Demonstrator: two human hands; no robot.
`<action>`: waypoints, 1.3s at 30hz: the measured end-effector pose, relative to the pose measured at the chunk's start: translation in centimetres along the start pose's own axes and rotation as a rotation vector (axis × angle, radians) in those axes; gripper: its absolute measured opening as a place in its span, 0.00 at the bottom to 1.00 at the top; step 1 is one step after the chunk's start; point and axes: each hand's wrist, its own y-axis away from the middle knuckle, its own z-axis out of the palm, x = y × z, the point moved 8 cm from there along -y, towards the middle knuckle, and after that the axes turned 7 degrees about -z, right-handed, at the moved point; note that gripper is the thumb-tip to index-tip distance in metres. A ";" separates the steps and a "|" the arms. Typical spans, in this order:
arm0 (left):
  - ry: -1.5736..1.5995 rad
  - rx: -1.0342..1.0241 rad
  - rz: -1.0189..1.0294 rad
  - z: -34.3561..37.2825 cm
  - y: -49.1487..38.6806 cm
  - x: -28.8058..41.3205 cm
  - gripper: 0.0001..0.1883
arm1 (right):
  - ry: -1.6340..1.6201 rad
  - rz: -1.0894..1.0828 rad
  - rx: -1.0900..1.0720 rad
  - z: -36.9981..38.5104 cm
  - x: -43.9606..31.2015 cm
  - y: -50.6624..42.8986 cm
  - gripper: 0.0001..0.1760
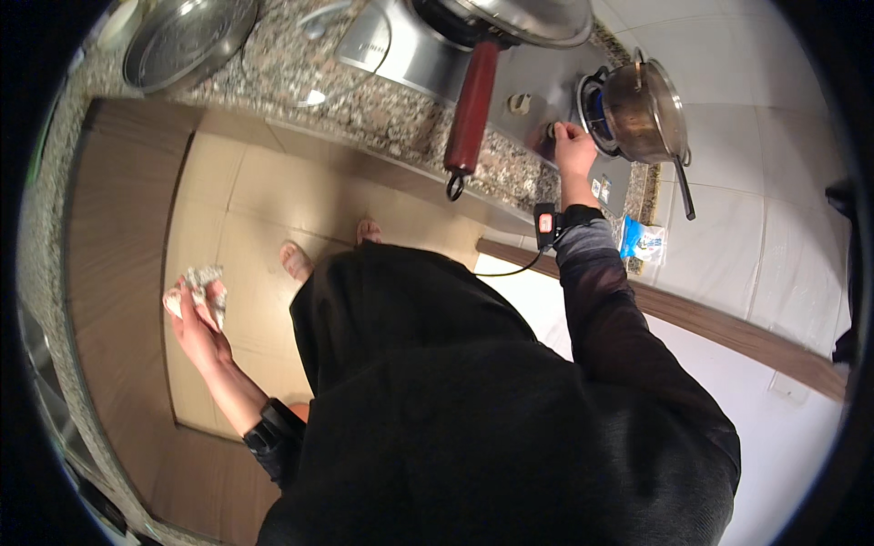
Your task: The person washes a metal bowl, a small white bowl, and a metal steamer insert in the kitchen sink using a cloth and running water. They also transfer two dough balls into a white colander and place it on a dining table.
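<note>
My right hand (575, 151) reaches to the front of the gas stove and grips a dark control knob (549, 131), which its fingers partly cover. A second, pale knob (519, 103) sits beside it on the steel stove top (522, 72). Close by, a metal saucepan (642, 112) stands on the right burner (593, 119), where a bit of blue flame shows. Away to the left, over the floor, my left hand (200, 345) holds a crumpled pink and white cloth (206, 280).
A lidded pan's red handle (472, 102) juts past the granite counter edge (410, 126). Its metal lid (539, 17) is at the top. The saucepan's black handle (684, 188) points toward me. A blue-white packet (642, 240) lies at the right. A round metal pan (191, 44) stands at the left.
</note>
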 end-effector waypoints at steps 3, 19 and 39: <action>0.006 0.037 0.008 0.3 0.3 0.9 0.24 | 0.005 0.040 -0.021 0.2 0.5 0.1 0.21; -0.093 -0.179 0.087 8.0 1.9 4.9 0.16 | -0.484 0.284 0.465 -16.0 11.5 5.4 0.24; -0.071 -0.293 0.142 13.2 6.4 6.4 0.13 | -0.094 -0.359 0.344 -26.1 5.5 -0.6 0.20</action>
